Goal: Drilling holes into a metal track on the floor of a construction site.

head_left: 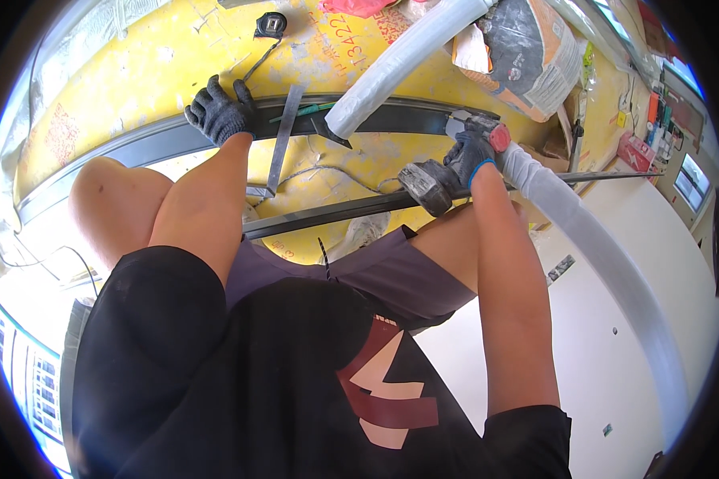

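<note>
Grasping a power tool (pixel 429 185) beside a long dark rail (pixel 407 121)

Clenched around the power tool with the gloved right hand (pixel 470 158), with its dusty block-shaped end to the left and its red part (pixel 499 138) near the rail's right portion; cannot tell whether touching there. Laid over the left portion of the same rail with the gloved left hand (pixel 220 112), fingers slightly bent and apart; cannot tell if gripping or only resting. Across the rail, between both hands, a flat metal strip (pixel 286 140); to its right, a green slender tool (pixel 315 109) and a small dark piece (pixel 331 132). Nearer to the body, a second dark rail (pixel 327 215). Beyond the left hand, on the yellow surface (pixel 156 68), a tape measure (pixel 270 25).
</note>
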### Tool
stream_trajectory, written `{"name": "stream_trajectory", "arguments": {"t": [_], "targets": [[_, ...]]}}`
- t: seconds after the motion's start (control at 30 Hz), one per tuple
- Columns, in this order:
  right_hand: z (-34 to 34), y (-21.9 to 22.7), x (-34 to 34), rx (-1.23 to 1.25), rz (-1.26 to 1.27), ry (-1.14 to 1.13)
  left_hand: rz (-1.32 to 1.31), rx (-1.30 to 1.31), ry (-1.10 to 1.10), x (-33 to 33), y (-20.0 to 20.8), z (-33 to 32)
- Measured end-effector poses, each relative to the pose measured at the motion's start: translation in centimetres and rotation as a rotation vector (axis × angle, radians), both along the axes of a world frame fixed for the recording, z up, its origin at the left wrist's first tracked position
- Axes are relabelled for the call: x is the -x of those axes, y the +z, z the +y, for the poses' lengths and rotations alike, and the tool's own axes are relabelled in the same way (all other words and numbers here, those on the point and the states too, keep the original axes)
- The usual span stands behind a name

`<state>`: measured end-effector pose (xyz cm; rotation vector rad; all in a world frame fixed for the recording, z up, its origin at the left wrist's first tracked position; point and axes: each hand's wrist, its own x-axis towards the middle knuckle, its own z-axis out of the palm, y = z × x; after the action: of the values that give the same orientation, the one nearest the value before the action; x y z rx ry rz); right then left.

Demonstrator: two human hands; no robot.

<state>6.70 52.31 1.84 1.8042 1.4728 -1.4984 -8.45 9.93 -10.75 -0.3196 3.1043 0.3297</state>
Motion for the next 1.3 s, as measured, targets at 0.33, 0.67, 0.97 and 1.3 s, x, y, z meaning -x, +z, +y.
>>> {"name": "stream_trajectory", "arguments": {"t": [0.33,0.67,0.97,1.3], "targets": [[0.5,0.3,-0.6,-0.019,0.082,-0.11,-0.007,-0.009,-0.001,0.1,0.3,0.5],[4.5,-3.3,-4.9,-0.285,0.126,0.871,-0.008,-0.009,0.005,0.1,0.3,1.7],[-2.4,0.2,0.3,-0.103,-0.058,0.039,-0.007,0.01,0.016,0.1,0.5,0.2],[-0.3,-0.8,-1.8,-0.146,-0.005,0.306,-0.015,0.005,-0.01,0.3,0.7,1.4]]}}
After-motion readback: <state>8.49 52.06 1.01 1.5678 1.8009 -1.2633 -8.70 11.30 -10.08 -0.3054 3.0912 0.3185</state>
